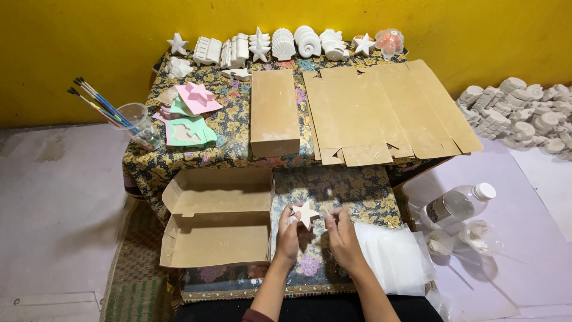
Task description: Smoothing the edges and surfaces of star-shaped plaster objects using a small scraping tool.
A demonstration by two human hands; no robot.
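Fingers [296,210] of the left hand [288,229] pinch a white plaster star [307,213]; right-hand fingers [333,218] curl empty beside it.

A bright yellow wall [89,53] fills the top of the frame. Below it, a pale grey floor [53,203] spreads across the left side. A low table under a dark floral cloth [235,119] stands at the centre. Light is even and soft.

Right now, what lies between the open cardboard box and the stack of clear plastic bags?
In the head view, both hands: the left hand holds a white plaster star, the right hand beside it, between the open cardboard box and plastic bags, over floral cloth.
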